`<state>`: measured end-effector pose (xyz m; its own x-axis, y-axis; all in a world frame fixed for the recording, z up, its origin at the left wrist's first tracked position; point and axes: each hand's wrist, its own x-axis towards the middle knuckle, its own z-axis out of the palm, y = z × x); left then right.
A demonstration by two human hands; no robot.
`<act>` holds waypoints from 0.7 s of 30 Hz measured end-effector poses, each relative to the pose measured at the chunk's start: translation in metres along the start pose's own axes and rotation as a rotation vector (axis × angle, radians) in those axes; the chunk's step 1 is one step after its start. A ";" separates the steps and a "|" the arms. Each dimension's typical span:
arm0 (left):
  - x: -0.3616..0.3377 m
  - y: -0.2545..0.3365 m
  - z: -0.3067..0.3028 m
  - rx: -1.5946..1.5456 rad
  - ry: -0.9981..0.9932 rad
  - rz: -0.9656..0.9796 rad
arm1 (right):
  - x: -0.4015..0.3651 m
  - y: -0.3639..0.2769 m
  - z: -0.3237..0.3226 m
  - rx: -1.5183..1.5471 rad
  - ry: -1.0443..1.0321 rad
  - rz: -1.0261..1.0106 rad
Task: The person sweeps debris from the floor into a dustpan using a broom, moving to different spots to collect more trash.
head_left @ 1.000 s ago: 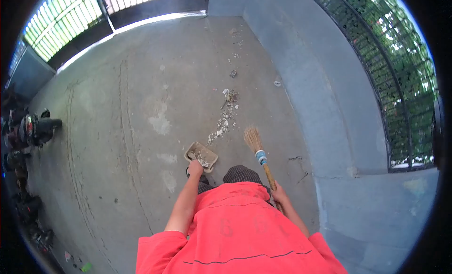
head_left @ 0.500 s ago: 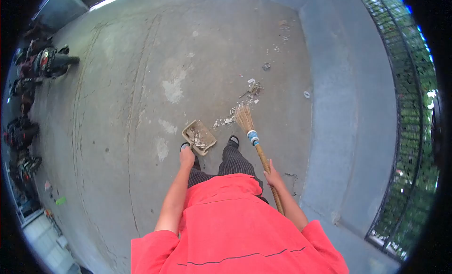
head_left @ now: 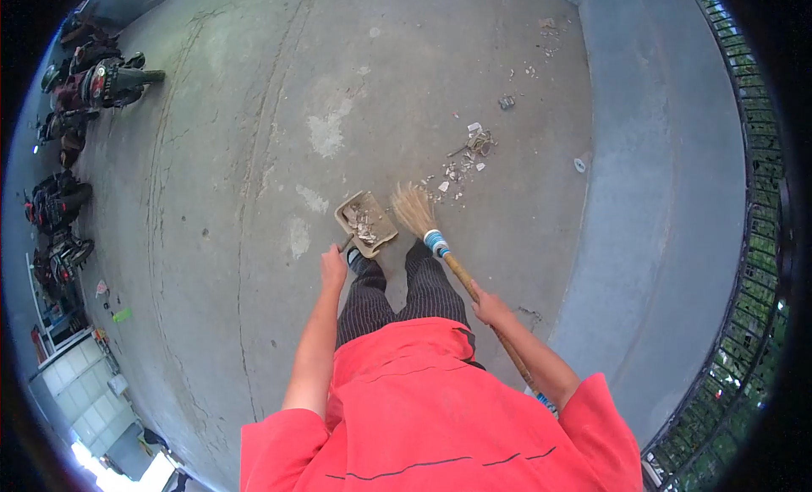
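Note:
A tan dustpan (head_left: pixel 388 230) lies on the concrete floor just ahead of my feet, with pale broken debris (head_left: pixel 362 225) inside it. My left hand (head_left: pixel 333 268) is closed around the dustpan's short handle. In my right hand (head_left: pixel 490 307) is the long wooden stick of a straw broom (head_left: pixel 458 270), bound with blue and white bands. The broom's bristles (head_left: pixel 413 208) touch down close to the dustpan's right side. Ahead and to the right of the bristles lies a scattered pile of rubble and scraps (head_left: pixel 475 145).
More crumbs and bits (head_left: pixel 530 71) trail toward the far right. Parked motorcycles (head_left: pixel 110 84) line the left side. Along the right runs a grey-blue wall (head_left: pixel 647 179) with a dark metal fence (head_left: pixel 757 204) beyond it. A flat white scrap (head_left: pixel 579 165) lies near the wall's foot.
The broom's bristles have swung left and nearer to the dustpan, away from the debris pile. Small pieces that lay between pile and dustpan no longer show there. My view has shifted slightly.

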<state>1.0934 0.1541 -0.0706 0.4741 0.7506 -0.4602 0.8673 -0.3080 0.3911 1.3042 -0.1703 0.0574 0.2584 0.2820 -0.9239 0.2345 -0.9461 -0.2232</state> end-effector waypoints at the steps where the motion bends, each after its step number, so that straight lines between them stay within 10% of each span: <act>1: 0.001 -0.002 0.000 0.002 -0.004 0.005 | 0.008 0.006 0.012 0.005 0.001 0.004; 13: 0.010 -0.033 0.008 -0.114 0.050 0.081 | -0.044 -0.051 0.039 0.024 -0.163 -0.125; 21: 0.002 -0.047 -0.007 -0.138 0.043 0.019 | -0.026 -0.025 0.045 -0.119 0.306 -0.048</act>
<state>1.0526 0.1744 -0.0843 0.4806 0.7708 -0.4183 0.8276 -0.2410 0.5070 1.2495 -0.1612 0.0731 0.5099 0.3776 -0.7729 0.3563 -0.9105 -0.2098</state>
